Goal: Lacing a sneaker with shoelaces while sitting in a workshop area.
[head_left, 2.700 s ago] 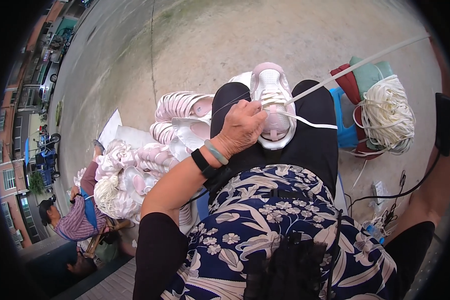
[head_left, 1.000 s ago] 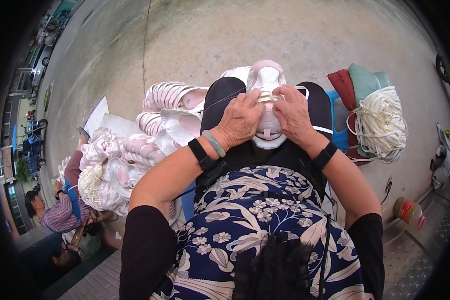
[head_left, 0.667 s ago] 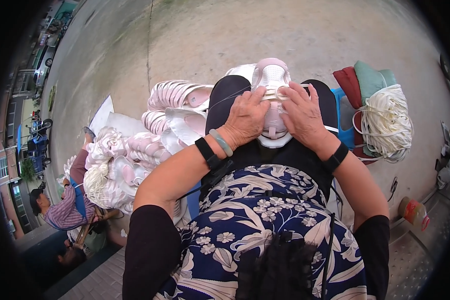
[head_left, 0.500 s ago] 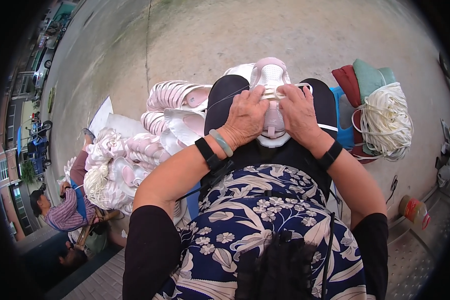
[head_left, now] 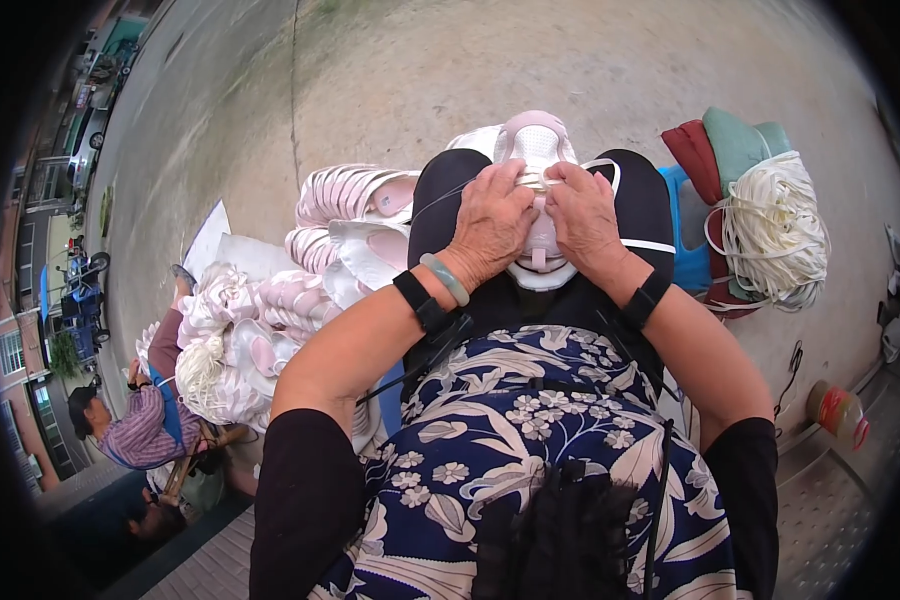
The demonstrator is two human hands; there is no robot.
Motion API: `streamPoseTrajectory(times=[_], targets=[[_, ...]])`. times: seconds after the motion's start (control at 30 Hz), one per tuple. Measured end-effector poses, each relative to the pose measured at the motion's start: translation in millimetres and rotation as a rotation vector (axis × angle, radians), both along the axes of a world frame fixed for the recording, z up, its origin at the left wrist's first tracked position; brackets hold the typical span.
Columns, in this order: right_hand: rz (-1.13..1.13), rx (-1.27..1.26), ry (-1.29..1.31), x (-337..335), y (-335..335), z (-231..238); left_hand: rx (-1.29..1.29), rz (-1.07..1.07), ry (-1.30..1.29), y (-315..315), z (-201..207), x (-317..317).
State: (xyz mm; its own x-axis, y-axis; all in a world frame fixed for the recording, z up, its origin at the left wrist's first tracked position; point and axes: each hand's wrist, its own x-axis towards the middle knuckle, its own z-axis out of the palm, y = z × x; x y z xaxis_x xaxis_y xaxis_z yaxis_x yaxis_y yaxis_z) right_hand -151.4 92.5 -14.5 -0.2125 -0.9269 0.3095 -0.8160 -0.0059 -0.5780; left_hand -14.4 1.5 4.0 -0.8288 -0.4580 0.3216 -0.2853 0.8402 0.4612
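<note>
Both hands (head_left: 492,222) (head_left: 584,216) at the shoe (head_left: 535,139), only the left earlier.

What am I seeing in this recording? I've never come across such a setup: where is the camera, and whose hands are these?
There is no machine here: a person works with two bare hands. The view comes from a wide fisheye camera on that person's head, looking down, so straight edges bend near the rim and picture left is the person's left. The left hand and right hand meet over the lacing of a pink-and-white shoe upper between the knees. A white lace trails to the right; the fingers hide exactly what each hand pinches. To the left are stacked shoe uppers and a co-worker in a striped shirt; to the right, a blue plastic stool and a bundle of white laces.
</note>
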Motion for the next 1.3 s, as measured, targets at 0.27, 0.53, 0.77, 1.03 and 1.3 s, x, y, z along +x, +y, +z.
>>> streamPoseTrajectory(times=[0.27,0.53,0.77,1.03,1.3], targets=[[0.086,0.125,0.019,-11,6,21,0.168,0.051,0.085,0,3,-9],[0.093,-0.009,-0.183,-31,28,19,0.042,0.297,0.165,-45,5,77],[-0.074,-0.160,-0.317,-61,30,13,-0.287,0.628,-0.247,-105,-2,201],[-0.009,0.219,-0.320,-43,30,25,-0.227,0.017,-0.128,-35,19,76],[0.019,0.253,-0.199,-34,37,31,-0.362,-0.196,-0.194,-39,19,49]])
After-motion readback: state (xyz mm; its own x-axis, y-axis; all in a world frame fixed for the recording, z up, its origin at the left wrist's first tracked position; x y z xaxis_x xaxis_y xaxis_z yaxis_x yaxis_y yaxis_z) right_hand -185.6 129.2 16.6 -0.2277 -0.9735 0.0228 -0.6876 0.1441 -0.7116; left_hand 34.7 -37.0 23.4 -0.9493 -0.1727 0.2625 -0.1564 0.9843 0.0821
